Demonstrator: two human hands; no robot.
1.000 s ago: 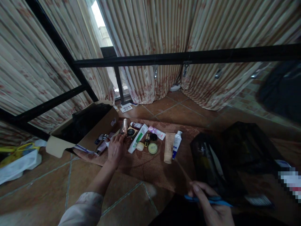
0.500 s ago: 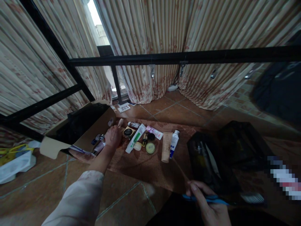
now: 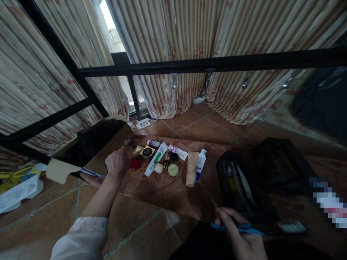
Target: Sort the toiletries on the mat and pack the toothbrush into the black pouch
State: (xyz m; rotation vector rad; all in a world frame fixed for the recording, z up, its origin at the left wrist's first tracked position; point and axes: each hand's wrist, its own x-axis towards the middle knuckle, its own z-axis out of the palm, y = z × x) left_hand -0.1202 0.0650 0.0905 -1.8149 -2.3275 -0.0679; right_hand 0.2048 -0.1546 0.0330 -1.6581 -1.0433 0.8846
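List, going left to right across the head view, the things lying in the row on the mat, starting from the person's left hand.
Left hand → red item → white tube with green print → round green-lidded jar → beige tube → white bottle with blue label → black pouch.

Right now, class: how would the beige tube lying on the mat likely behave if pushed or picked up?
The beige tube lies flat on the mat, so it would probably slide rather than tip. Its flattened, squeezable-looking body suggests it would give under fingers. It looks light for its size.
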